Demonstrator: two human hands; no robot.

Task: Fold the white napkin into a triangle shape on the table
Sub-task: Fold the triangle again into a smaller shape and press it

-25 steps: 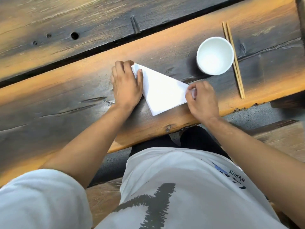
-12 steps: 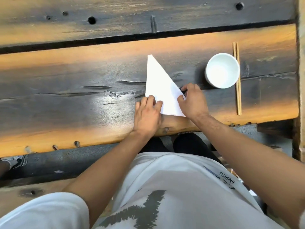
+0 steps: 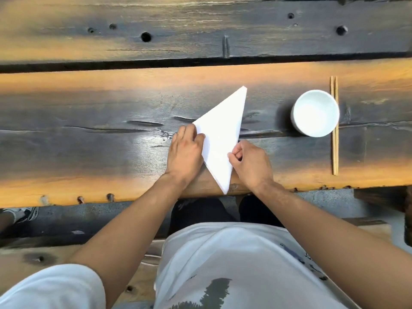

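The white napkin (image 3: 221, 132) lies folded as a long triangle on the dark wooden table (image 3: 89, 139). One tip points away from me and another hangs just past the near table edge. My left hand (image 3: 186, 152) rests on the napkin's left corner, thumb and fingers pinching its edge. My right hand (image 3: 250, 163) pinches the right edge, fingers curled. Both hands touch the napkin from opposite sides.
A white bowl (image 3: 315, 113) stands to the right of the napkin. A pair of wooden chopsticks (image 3: 334, 126) lies just beyond the bowl, lengthwise toward me. A dark gap (image 3: 200, 62) separates the table planks. A bench (image 3: 55, 257) and my lap are below.
The napkin has turned and slid nearer the table edge, its near tip now over the edge. My left hand moved from the bottom edge up to the left corner.
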